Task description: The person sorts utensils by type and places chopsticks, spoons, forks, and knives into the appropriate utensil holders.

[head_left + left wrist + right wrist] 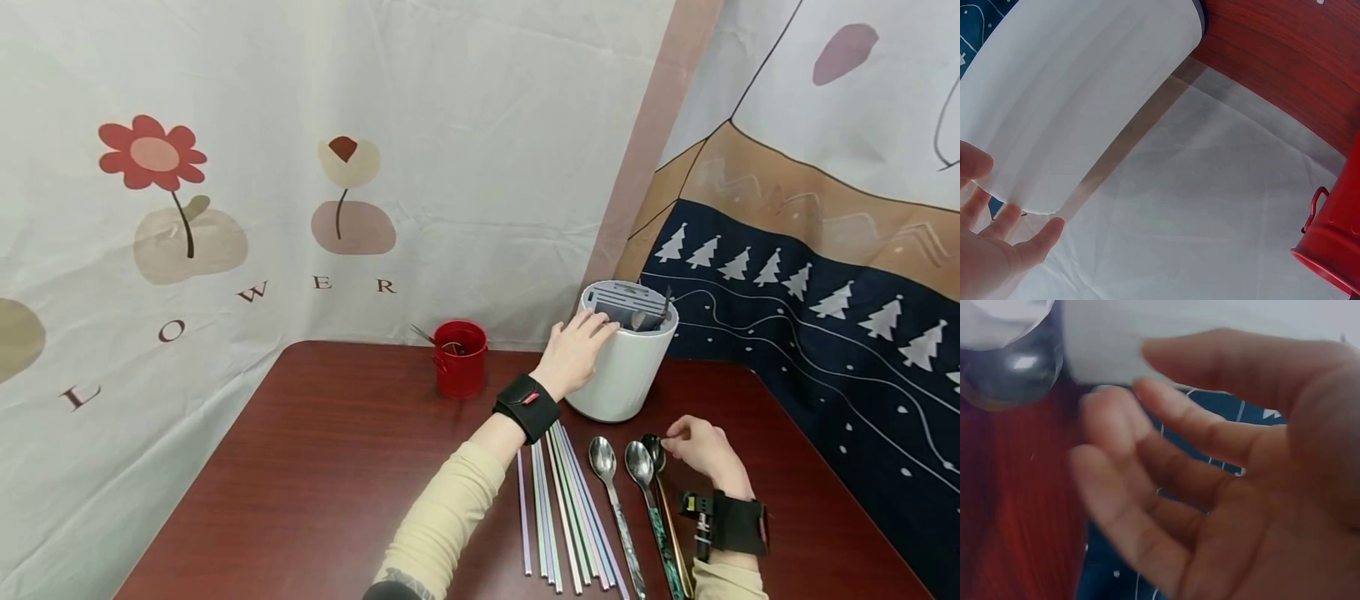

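My left hand (577, 357) rests its fingers on the rim of a white utensil holder (618, 379), which has a grey slotted insert (622, 293) and a spoon inside. In the left wrist view those fingertips (1044, 240) lie along the holder's edge. My right hand (701, 447) hovers just right of a dark-bowled spoon (655, 454) with a gold handle. Its fingers bend loosely, and the right wrist view shows nothing between them. Beside that spoon lie a spoon with a green patterned handle (660, 533) and a silver spoon (602, 458).
Several thin, pale metallic sticks (562, 492), probably chopsticks, lie left of the spoons. A red pot (461, 371) with utensils in it stands at the back of the brown table (315, 467). Printed cloth (480, 167) hangs behind the table.
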Tool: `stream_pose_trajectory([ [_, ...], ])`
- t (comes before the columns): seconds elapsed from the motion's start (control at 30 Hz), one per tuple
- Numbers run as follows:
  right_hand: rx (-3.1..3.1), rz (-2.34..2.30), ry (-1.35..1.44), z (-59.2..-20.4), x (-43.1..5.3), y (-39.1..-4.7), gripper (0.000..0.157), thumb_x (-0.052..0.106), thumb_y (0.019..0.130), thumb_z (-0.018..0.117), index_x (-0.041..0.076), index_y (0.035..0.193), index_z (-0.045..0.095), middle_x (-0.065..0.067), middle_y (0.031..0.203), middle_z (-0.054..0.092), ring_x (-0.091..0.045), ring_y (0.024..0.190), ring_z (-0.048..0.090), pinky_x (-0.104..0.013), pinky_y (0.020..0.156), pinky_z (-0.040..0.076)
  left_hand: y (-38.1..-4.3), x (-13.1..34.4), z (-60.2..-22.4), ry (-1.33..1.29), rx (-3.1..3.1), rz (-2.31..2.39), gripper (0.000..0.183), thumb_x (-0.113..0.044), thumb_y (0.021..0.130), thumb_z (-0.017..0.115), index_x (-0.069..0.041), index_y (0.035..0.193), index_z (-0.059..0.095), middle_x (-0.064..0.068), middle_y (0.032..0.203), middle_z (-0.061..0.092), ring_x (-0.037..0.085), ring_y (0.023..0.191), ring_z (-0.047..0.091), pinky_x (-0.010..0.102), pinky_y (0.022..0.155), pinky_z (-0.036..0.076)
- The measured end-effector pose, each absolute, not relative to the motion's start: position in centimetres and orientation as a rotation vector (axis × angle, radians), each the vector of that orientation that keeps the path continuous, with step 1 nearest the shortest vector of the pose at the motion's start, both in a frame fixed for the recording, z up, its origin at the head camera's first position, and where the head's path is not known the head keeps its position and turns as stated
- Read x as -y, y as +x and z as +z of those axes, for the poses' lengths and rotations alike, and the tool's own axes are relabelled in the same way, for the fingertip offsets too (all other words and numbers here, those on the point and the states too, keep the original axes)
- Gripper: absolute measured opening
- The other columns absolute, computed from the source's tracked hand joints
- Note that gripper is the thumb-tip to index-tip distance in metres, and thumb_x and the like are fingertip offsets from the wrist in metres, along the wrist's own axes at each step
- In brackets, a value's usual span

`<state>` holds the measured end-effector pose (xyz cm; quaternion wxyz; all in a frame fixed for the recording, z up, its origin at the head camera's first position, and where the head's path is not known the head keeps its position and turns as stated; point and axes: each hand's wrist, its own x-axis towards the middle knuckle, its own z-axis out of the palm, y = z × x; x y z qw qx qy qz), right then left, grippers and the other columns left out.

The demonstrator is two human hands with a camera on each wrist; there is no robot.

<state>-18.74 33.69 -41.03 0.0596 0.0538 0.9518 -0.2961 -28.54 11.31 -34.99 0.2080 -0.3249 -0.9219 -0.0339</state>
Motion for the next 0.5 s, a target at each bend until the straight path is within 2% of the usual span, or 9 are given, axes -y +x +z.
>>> stream_pose_trajectory([
  [0.13, -2.776, -0.866, 0.215, -41.7, -33.7, -18.5, 0.012, 0.009, 0.088, 0.060, -0.002, 0.087, 0.057, -0.010, 0.072, 0.061, -0.018, 0.065, 0.055, -0.030, 0.058, 0.043, -28.5, -11.3, -35.0, -0.905, 2.564, -0.098, 0.053, -0.020, 0.093, 0.058, -0.028, 0.143, 0.040, -0.005, 0.148, 0.041, 0.015, 0.142, 0.032, 0.042, 0.100, 0.044],
  [0.3, -2.686, -0.849, 0.247, -42.7, -33.4, -18.3, 0.012, 0.005, 0.082, 0.066, 0.000, 0.074, 0.060, -0.007, 0.064, 0.060, -0.015, 0.057, 0.056, -0.027, 0.055, 0.047, -28.6, -11.3, -35.1, -0.901, 2.567, -0.098, 0.053, -0.020, 0.093, 0.058, -0.028, 0.143, 0.040, -0.005, 0.148, 0.040, 0.015, 0.142, 0.032, 0.042, 0.100, 0.044],
  [0.4, -2.660, -0.853, 0.257, -43.1, -33.0, -18.4, 0.012, 0.003, 0.078, 0.069, -0.001, 0.070, 0.060, -0.008, 0.060, 0.060, -0.014, 0.053, 0.058, -0.027, 0.052, 0.049, -28.6, -11.4, -35.1, -0.899, 2.572, -0.097, 0.055, -0.021, 0.092, 0.060, -0.028, 0.143, 0.040, -0.005, 0.149, 0.040, 0.015, 0.143, 0.031, 0.042, 0.100, 0.044],
  [0.5, -2.638, -0.899, 0.259, -43.3, -32.7, -18.5, 0.014, 0.001, 0.076, 0.068, -0.003, 0.075, 0.055, -0.011, 0.065, 0.058, -0.016, 0.053, 0.060, -0.029, 0.055, 0.052, -28.5, -11.4, -35.0, -0.897, 2.578, -0.092, 0.058, -0.023, 0.091, 0.063, -0.029, 0.143, 0.039, -0.005, 0.149, 0.039, 0.015, 0.143, 0.031, 0.042, 0.100, 0.044],
])
